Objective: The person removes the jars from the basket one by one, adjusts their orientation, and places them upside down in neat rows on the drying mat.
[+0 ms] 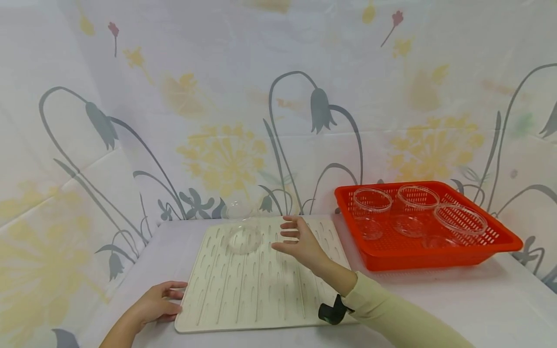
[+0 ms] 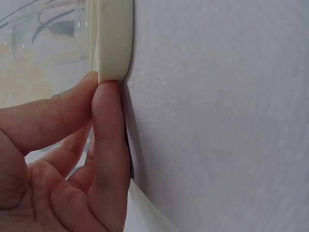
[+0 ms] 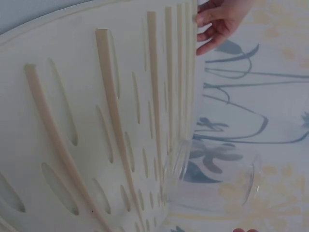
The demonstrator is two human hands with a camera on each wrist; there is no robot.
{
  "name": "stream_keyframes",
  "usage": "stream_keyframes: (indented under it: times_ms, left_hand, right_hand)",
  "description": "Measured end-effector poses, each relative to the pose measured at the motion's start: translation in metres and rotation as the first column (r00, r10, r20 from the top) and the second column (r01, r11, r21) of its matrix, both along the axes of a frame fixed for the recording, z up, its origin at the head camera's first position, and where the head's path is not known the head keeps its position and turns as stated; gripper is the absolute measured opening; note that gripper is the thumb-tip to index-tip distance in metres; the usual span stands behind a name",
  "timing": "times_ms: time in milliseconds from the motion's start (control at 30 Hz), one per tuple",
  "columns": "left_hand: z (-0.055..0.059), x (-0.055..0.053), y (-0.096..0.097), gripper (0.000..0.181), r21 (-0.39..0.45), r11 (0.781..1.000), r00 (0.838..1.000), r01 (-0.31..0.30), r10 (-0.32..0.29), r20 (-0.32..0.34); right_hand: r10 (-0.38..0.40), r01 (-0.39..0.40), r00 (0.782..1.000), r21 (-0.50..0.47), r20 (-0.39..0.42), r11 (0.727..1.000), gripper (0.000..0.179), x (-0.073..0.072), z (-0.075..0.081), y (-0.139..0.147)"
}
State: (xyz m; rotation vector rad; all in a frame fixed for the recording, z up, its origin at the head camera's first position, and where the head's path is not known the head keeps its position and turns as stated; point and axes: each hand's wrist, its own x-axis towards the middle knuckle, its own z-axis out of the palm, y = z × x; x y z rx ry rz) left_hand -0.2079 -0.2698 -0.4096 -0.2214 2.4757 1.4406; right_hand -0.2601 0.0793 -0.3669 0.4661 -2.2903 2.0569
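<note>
Cream mat (image 1: 265, 300) bears a clear cup (image 1: 242, 231) near its far edge; over the mat, the right hand (image 1: 302, 244) is spread, empty. The left hand (image 1: 157, 302) rests extended fingers against its left edge; light, steady pressure should avoid jostling the cup.

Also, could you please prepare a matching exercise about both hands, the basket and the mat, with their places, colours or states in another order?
Things:
1. left hand
2. basket
3. right hand
4. mat

Descriptions:
A. above the mat, holding nothing
B. cream
C. touches the mat's edge
D. red

Right pairs: 1-C, 2-D, 3-A, 4-B
</note>
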Motion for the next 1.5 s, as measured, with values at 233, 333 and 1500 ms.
stream_keyframes:
  times_ms: [233,333,1500]
  left_hand:
    - [0.000,0.000,-0.001,0.058,-0.001,1.000,1.000,0.005,-0.005,-0.003]
    - [-0.001,0.001,-0.001,0.058,-0.005,1.000,1.000,0.001,-0.001,-0.005]
    - [-0.001,-0.001,-0.011,0.062,0.099,0.994,0.998,0.055,-0.058,0.026]
  right_hand:
    - [-0.016,0.016,1.000,0.015,-0.021,1.000,0.062,0.004,0.005,0.011]
    - [-0.014,0.015,1.000,0.018,-0.025,1.000,0.063,0.007,0.007,0.016]
    - [-0.084,0.094,0.994,0.161,-0.069,0.982,0.065,0.023,0.030,0.090]
